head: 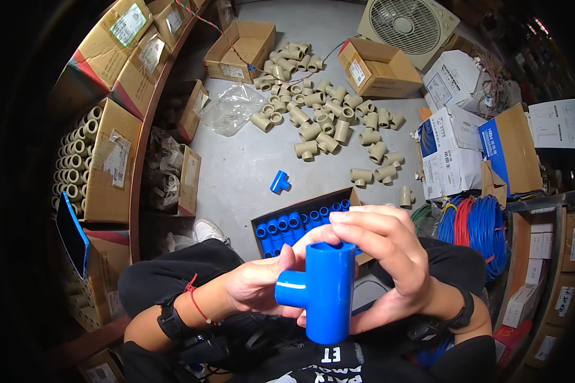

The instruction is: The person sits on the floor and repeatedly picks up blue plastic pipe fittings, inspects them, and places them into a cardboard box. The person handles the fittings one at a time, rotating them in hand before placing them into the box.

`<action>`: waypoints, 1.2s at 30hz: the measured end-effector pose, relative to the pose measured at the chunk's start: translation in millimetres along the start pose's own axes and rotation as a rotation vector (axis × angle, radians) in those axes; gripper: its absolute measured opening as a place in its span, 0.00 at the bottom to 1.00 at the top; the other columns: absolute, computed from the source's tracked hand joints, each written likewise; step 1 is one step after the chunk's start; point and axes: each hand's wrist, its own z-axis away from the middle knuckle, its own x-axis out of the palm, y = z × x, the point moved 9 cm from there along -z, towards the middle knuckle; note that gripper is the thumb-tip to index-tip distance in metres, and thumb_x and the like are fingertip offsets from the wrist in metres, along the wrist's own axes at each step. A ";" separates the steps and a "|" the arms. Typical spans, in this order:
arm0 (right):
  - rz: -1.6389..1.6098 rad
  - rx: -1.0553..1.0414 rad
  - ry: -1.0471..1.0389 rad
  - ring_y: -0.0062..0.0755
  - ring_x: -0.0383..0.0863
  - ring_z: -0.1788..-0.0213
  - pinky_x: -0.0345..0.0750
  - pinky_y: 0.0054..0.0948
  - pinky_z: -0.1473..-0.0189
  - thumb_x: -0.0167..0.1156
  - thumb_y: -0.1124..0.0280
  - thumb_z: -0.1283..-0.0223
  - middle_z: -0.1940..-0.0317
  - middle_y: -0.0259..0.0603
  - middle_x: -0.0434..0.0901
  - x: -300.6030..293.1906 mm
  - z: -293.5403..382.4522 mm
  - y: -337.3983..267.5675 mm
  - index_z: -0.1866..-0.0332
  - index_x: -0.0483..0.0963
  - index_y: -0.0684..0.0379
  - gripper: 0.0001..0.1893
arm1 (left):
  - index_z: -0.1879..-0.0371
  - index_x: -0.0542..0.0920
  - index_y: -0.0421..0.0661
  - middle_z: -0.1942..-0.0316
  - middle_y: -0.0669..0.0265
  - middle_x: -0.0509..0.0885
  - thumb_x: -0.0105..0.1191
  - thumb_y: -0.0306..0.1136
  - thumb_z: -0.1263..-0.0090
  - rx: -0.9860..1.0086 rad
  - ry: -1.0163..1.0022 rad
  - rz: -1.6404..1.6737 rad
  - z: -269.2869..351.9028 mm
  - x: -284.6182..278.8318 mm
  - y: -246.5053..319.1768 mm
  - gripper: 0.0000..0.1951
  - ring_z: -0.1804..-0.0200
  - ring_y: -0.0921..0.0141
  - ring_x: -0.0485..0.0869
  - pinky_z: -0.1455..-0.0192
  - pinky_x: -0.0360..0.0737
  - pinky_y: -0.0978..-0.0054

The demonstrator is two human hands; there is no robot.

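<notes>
A glossy blue plastic pipe tee point(329, 292) is held up close in front of my chest, its side branch pointing left. My left hand point(268, 273) grips it from behind and the left, around the branch. My right hand point(393, 258) curves around its right side, with fingertips at the top rim and the thumb low by the body. Behind the hands, an open cardboard box point(294, 205) on the floor holds rows of blue tees point(282, 224). Another blue tee point(280, 182) lies alone on the floor beyond the box.
Many beige pipe tees point(326, 122) lie loose on the grey floor. Around them are two open cardboard boxes point(239, 52) point(383, 69), a plastic bag point(232, 110) and a box fan point(405, 24). Shelves with cartons point(112, 163) flank the left; coiled hoses point(484, 234) stand at right.
</notes>
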 end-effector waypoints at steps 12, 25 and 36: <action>0.043 0.098 -0.050 0.48 0.68 0.44 0.64 0.40 0.41 0.74 0.52 0.70 0.44 0.50 0.68 2.1 -0.4 12.7 0.40 0.63 0.68 0.48 | 0.32 0.46 0.65 0.38 0.61 0.62 0.37 0.59 0.32 0.085 0.118 0.014 -6.4 -6.7 9.1 0.32 0.47 0.64 0.75 0.55 0.78 0.68; 0.325 0.036 -0.082 0.43 0.66 0.42 0.65 0.36 0.44 0.67 0.64 0.61 0.44 0.38 0.71 24.2 6.0 17.4 0.57 0.76 0.53 0.21 | 0.37 0.53 0.60 0.47 0.72 0.65 0.31 0.50 0.25 0.177 0.373 -0.151 -17.6 -39.0 9.9 0.21 0.56 0.76 0.72 0.57 0.68 0.78; 0.465 -0.064 -0.079 0.34 0.72 0.60 0.69 0.33 0.59 0.65 0.66 0.60 0.63 0.32 0.74 29.4 5.7 27.8 0.60 0.77 0.54 0.17 | 0.40 0.58 0.60 0.47 0.70 0.67 0.30 0.53 0.25 0.262 0.459 -0.208 -11.2 -48.1 24.0 0.19 0.58 0.73 0.75 0.52 0.72 0.73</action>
